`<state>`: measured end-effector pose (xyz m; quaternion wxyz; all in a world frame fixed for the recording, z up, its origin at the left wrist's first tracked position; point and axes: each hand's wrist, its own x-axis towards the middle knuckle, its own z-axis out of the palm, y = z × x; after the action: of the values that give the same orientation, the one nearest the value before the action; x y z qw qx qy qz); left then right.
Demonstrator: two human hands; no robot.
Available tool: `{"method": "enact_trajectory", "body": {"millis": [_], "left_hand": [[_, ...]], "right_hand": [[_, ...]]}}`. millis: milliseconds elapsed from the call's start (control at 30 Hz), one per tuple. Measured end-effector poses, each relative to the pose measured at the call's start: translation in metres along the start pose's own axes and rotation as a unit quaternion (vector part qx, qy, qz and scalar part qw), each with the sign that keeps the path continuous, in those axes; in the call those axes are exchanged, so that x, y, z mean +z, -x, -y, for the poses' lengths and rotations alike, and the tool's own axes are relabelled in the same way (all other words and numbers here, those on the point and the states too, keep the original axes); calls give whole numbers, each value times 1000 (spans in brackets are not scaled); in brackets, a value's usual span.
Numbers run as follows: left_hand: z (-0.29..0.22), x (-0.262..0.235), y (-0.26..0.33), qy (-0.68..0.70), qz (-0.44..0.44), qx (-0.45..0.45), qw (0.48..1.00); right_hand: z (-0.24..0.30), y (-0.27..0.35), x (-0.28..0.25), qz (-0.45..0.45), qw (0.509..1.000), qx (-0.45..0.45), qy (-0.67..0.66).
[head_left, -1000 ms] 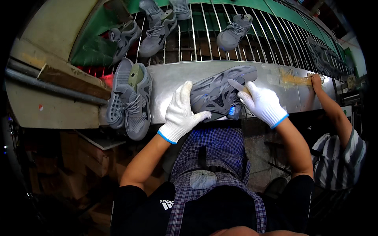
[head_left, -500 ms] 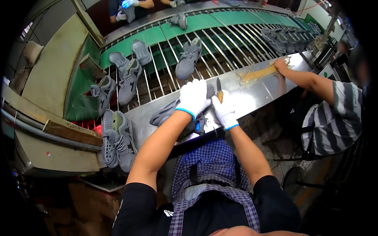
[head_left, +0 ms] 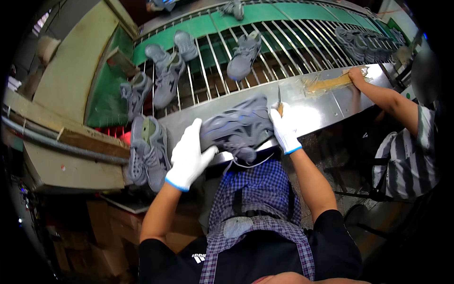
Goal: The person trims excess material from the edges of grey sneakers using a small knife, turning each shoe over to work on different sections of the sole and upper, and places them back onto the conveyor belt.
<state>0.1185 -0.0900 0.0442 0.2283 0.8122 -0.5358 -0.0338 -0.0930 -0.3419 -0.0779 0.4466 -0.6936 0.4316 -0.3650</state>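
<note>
A grey sports shoe (head_left: 239, 125) lies on its side at the metal ledge (head_left: 182, 125), its laces toward me and one loose lace end hanging over the edge. At the shoe's left end is my left hand (head_left: 188, 155) in a white glove, fingers stretched and thumb apart, beside the shoe or just touching it. My right hand (head_left: 284, 128), also gloved in white, is closed round the brown handle of a knife (head_left: 279, 98), whose blade points up and away from me. That hand is close to the shoe's right end.
Grey shoes (head_left: 168, 85) stand on the metal roller rack (head_left: 213, 66) beyond the ledge; one pair (head_left: 150, 154) is at my left. More shoes (head_left: 364, 45) line the far right. A co-worker's hand (head_left: 358, 77) rests on brown tape (head_left: 326, 85) stuck to the ledge.
My left hand has moved left, away from the knife, and its fingers have spread. The shoe now shows its side between my hands. My right hand still holds the knife.
</note>
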Motion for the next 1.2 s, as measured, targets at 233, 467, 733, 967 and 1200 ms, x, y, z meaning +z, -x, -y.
{"method": "enact_trajectory", "body": {"millis": [233, 467, 733, 967, 1200], "left_hand": [[5, -3, -52, 36, 135, 3, 990], [-2, -1, -107, -27, 266, 71, 961], [-3, -9, -93, -1, 241, 44, 970], [-1, -2, -89, 47, 202, 68, 976], [6, 5, -83, -11, 149, 156, 976]], "right_hand": [[39, 7, -11, 97, 976, -34, 190], [148, 44, -14, 357, 868, -152, 308], [133, -8, -31, 331, 835, -179, 400], [112, 5, -17, 338, 917, 212, -11], [112, 8, -16, 370, 857, 311, -176]]}}
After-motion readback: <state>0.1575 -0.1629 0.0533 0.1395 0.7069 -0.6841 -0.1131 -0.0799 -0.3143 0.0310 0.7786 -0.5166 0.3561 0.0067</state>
